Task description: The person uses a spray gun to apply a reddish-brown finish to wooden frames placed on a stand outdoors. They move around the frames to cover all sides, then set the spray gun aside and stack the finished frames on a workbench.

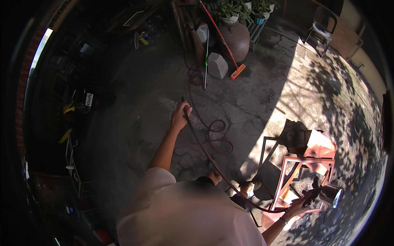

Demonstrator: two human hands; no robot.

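My left hand (pixel 180 115) grips a dark red hose (pixel 208 154), holding it out over the concrete. The hose curves down across my body toward my right side, with loose loops lying on the ground beyond. In my right hand (pixel 298 203) is a dark spray gun (pixel 312 192) with a shiny silver cup (pixel 331 195), held low at the right. Just beside it stands a metal frame (pixel 286 168) with reddish-coated sheet pieces (pixel 320 143), casting a shadow on the concrete.
A large clay jar (pixel 236 43) with potted plants (pixel 230 12), an orange-headed push broom (pixel 238 71), a stone block (pixel 217 65) and a chair (pixel 321 28) stand ahead. A dark cluttered area with a motorbike (pixel 82 106) lies left. Sunlit concrete (pixel 344 102) spreads right.
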